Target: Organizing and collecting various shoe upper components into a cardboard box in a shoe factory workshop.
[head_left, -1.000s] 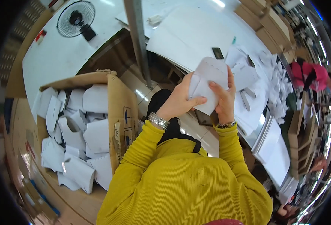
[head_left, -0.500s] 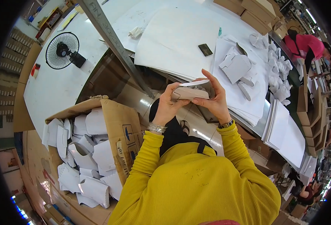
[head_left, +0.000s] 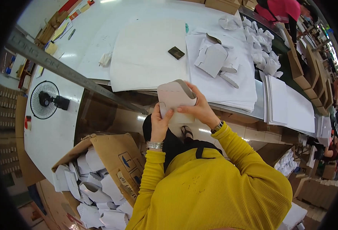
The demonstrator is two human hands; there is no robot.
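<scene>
A folded white cardboard piece [head_left: 173, 96], grey inside with one curved edge, is held up in front of my body, tilted, by both hands. My left hand [head_left: 159, 125] grips its lower left side, thumb on the front face. From the right, my right hand [head_left: 199, 109] closes on its side and lower front; the fingers behind it are partly hidden. Similar folded cardboard pieces [head_left: 212, 60] lie on the white sheets [head_left: 240, 90] on the table beyond. To my lower left, a brown carton [head_left: 117, 151] holds many more such white pieces [head_left: 96, 193].
A slanted metal post [head_left: 77, 78] crosses the left side, near a black fan [head_left: 44, 99] on a white table. A small dark block [head_left: 176, 53] rests on a large cream sheet [head_left: 150, 50]. Crumpled white paper [head_left: 266, 50] lies far right. A person in pink [head_left: 282, 9] works beyond.
The cardboard piece has been turned so its broad white face shows instead of its open end. Both hands have shifted their hold and lowered slightly. My view has swung to the right.
</scene>
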